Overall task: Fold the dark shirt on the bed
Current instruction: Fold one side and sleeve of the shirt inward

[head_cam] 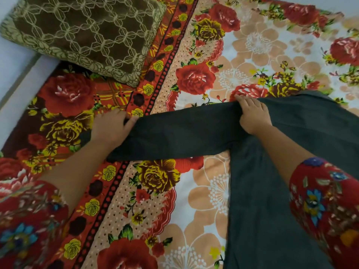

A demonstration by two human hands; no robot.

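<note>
Big floral bed sheet (pixel 196 191) fills the view, dark shirt (pixel 272 191) spread flat on its right side, one sleeve (pixel 174 136) stretched out to the left. Brown patterned cushion (pixel 85 35) sits top left. Left hand (pixel 111 127) lies palm-down at the cuff, fingers loosely curled on it; right hand (pixel 252 115) pinches fabric at the shoulder seam.

Floral bedsheet (pixel 194 191), brown cushion (pixel 83 35)

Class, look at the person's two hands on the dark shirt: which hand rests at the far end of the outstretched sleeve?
The left hand: it lies at the sleeve's outer end, over the floral bedsheet. The right hand presses where the sleeve joins the dark shirt.
</note>
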